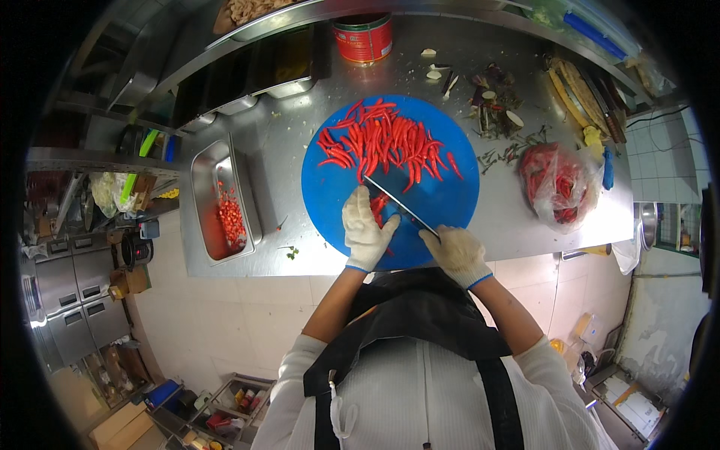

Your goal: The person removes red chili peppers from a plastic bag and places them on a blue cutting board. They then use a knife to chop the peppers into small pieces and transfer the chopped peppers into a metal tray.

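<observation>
My right hand point(457, 253), in a white knit glove with a blue cuff, grips the handle of a kitchen knife point(402, 207). The blade slants up and left across a round blue cutting board point(337, 194). Beside the blade, my left hand point(363, 228), gloved alike, rests against a few red chilies point(379, 203) on the board; its fingers partly hide them. On the board's far half lies a pile of whole red chilies point(388, 135). To the left stands a rectangular steel pan point(253, 216) holding chopped red chili point(229, 216).
A clear plastic bag of red chilies point(559, 185) sits at the right, with cut stems point(512, 152) and vegetable scraps point(498, 104) beyond the board. A red tin can point(364, 39) stands at the back. A steel shelf point(270, 25) overhangs the counter's far side.
</observation>
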Motion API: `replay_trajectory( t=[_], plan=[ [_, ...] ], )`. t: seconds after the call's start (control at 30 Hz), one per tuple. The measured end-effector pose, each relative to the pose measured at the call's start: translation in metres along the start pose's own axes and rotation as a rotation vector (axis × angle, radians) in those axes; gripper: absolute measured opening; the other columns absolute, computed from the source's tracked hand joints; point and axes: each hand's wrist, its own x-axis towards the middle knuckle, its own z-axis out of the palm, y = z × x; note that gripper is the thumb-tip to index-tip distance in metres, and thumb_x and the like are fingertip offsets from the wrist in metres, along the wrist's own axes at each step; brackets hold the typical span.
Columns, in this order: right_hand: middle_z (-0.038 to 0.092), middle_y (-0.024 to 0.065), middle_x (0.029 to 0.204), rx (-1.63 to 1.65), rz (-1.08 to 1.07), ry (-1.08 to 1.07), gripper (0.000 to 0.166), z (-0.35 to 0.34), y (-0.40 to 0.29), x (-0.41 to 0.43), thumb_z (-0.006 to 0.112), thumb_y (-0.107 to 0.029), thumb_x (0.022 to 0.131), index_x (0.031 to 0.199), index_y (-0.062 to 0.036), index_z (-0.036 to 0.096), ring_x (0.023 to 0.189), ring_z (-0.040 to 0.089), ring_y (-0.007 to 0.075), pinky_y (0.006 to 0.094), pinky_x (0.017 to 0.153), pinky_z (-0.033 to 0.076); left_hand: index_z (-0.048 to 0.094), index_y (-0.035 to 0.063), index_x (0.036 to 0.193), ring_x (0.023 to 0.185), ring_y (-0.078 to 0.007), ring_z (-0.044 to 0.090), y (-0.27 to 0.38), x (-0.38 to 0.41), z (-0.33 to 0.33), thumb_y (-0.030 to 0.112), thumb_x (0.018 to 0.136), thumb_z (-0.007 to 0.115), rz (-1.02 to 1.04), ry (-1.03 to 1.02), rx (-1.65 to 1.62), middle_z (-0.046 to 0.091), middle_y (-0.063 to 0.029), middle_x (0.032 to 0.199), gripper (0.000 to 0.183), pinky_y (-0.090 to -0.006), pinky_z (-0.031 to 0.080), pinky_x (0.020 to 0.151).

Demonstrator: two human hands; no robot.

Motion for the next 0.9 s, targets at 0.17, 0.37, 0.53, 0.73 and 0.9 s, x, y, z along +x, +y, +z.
replay_trajectory(
  t=[0.17, 0.37, 0.53, 0.73, 0.9],
  plan=[
    [0.071, 0.0221, 0.084, 0.049, -0.021, 0.053, 0.055, 0.002, 0.005, 0.003, 0.050, -0.054, 0.101, 0.089, -0.0041, 0.071, 0.084, 0.071, 0.0420, 0.0527, 0.072, 0.055, 0.035, -0.0053, 0.148, 0.126, -0.0460, 0.048, 0.003, -0.001, -0.011, 0.028, 0.067, 0.092, -0.067, -0.006, -0.028, 0.046, -0.0313, 0.140, 0.105, -0.0510, 0.041, 0.109],
    [0.069, 0.0238, 0.080, 0.055, -0.005, 0.073, 0.054, -0.003, 0.005, -0.002, 0.053, -0.052, 0.101, 0.085, -0.0032, 0.068, 0.079, 0.068, 0.0439, 0.0533, 0.070, 0.053, 0.038, -0.0009, 0.139, 0.125, -0.0447, 0.049, 0.005, -0.028, -0.042, 0.034, 0.068, 0.093, -0.250, -0.084, -0.047, 0.041, -0.0306, 0.144, 0.096, -0.0521, 0.044, 0.106],
    [0.071, 0.0222, 0.082, 0.026, -0.025, 0.053, 0.057, 0.004, 0.006, 0.000, 0.049, -0.055, 0.101, 0.086, -0.0038, 0.070, 0.081, 0.070, 0.0421, 0.0528, 0.071, 0.055, 0.062, -0.0022, 0.099, 0.123, -0.0428, 0.051, 0.019, -0.018, -0.056, 0.031, 0.069, 0.092, -0.313, -0.262, 0.098, 0.044, -0.0304, 0.141, 0.054, -0.0492, 0.048, 0.102],
    [0.071, 0.0220, 0.079, -0.011, -0.093, 0.055, 0.054, 0.006, 0.002, 0.008, 0.050, -0.052, 0.101, 0.087, -0.0036, 0.069, 0.078, 0.071, 0.0418, 0.0516, 0.070, 0.056, 0.062, 0.0005, 0.097, 0.123, -0.0458, 0.052, 0.006, -0.028, -0.036, 0.021, 0.067, 0.090, -0.192, -0.121, -0.075, 0.052, -0.0298, 0.133, 0.046, -0.0485, 0.049, 0.100],
    [0.070, 0.0203, 0.076, -0.081, -0.140, 0.084, 0.053, 0.004, -0.002, 0.012, 0.053, -0.051, 0.100, 0.082, -0.0038, 0.067, 0.073, 0.071, 0.0396, 0.0497, 0.066, 0.057, 0.058, 0.0014, 0.110, 0.121, -0.0447, 0.052, 0.003, -0.032, -0.023, 0.017, 0.068, 0.089, -0.085, -0.056, -0.070, 0.051, -0.0259, 0.130, 0.054, -0.0475, 0.050, 0.099]
  ],
)
